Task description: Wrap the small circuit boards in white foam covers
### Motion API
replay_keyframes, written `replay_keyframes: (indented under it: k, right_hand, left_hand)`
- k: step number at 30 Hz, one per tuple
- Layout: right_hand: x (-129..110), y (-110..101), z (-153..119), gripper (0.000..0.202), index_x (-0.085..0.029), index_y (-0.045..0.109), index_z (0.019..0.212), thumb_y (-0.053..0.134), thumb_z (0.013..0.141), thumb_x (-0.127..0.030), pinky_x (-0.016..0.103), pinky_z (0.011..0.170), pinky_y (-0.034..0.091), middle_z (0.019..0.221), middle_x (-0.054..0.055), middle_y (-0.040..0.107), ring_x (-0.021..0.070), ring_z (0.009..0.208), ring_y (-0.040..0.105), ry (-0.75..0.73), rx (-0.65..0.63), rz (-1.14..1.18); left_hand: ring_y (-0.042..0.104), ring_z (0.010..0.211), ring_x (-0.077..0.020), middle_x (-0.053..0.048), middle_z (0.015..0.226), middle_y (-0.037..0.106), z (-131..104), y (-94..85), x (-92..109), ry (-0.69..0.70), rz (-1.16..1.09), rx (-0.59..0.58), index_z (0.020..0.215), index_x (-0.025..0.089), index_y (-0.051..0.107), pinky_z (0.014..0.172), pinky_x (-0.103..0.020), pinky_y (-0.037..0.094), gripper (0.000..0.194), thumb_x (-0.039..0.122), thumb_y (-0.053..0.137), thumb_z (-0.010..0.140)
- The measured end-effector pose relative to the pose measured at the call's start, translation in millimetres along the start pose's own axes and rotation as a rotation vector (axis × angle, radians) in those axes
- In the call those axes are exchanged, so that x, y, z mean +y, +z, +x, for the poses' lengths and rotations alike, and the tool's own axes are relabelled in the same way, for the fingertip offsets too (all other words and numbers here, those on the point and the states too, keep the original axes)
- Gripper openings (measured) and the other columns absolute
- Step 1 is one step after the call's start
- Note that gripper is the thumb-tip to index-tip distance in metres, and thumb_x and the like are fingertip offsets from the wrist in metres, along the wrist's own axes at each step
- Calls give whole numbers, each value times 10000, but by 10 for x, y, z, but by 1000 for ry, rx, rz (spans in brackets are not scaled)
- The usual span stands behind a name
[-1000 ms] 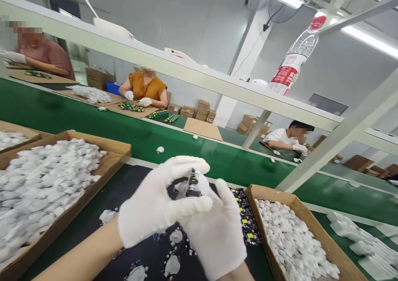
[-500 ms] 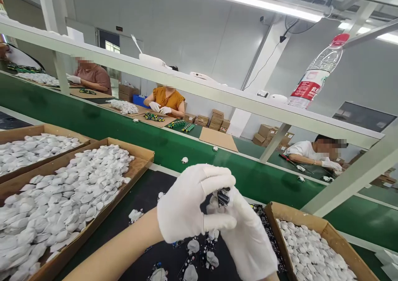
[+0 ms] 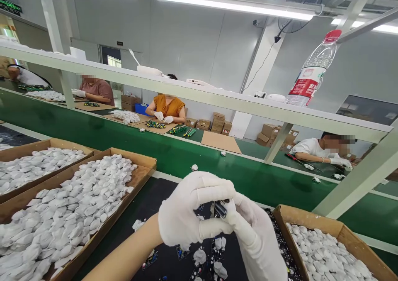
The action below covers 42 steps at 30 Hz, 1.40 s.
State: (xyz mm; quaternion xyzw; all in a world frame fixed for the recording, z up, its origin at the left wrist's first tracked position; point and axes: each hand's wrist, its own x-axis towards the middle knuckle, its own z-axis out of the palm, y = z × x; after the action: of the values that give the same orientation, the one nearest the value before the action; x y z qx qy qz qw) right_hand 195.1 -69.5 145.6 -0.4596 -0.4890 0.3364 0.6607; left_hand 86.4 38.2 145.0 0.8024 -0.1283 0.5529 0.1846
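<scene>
The left grip (image 3: 186, 210), a hand in a white glove, is curved round a small electronic piece (image 3: 220, 209), pinching it between the fingers above and the thumb below. The piece lies at the fingertip end of this grip, with its dark cylinder-like part showing in the opening. From the other side the right grip (image 3: 261, 235), also gloved, touches it with bent fingers; whether they pinch it I cannot tell, as its fingertips are partly hidden.

Both are above a black mat (image 3: 161, 189), where small circuit boards (image 3: 199, 258) with white lumps lie. A left cardboard tray (image 3: 148, 163) and a right cardboard tray (image 3: 287, 213) stand at the sides, full of white pieces.

On the shelf (image 3: 217, 96) stands a bottle (image 3: 315, 69) with a red and white label (image 3: 306, 84); its characters are too small for sure reading. The green lit sign (image 3: 10, 6) at upper left is also unreadable.
</scene>
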Motion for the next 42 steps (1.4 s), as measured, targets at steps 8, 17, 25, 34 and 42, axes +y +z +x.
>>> replay_keyframes:
  k: [8,17,25,34,42]
  right_hand:
    - [58,-88,52,280,-199,581,701,591,808,-457,293,702,397,724,-10,518,153,714,459,50,-61,6]
    - [63,-54,41,187,-218,592,739,680,739,-383,314,731,439,726,-2,564,183,732,517,27,25,113]
    - [74,-83,57,147,-230,616,777,649,770,-373,325,786,444,793,3,596,189,783,536,-30,-87,160]
    - [27,90,-18,294,-189,540,688,614,791,-455,281,591,381,635,-26,462,130,594,408,73,-15,92]
    - [147,2,30,285,-201,541,638,624,780,-434,274,573,412,617,-18,489,140,592,426,12,29,31]
  left_hand:
    - [629,933,-200,-92,1011,653,-52,22,-94,-36,-63,39,1239,208,539,833,-331,523,557,353,726,735]
    - [618,975,-204,-100,1077,644,-55,85,-31,-99,-76,-12,1273,220,508,864,-335,516,549,373,683,775]
    - [635,936,-188,-77,1072,664,-48,83,14,-116,-84,12,1214,242,562,847,-310,529,483,249,702,751]
    - [666,765,-168,-60,904,696,-19,24,-68,4,-88,40,1136,228,601,707,-253,549,568,372,806,627]
    - [661,826,-193,-78,911,692,35,74,-27,42,-27,-4,1137,203,579,731,-289,539,475,448,689,745]
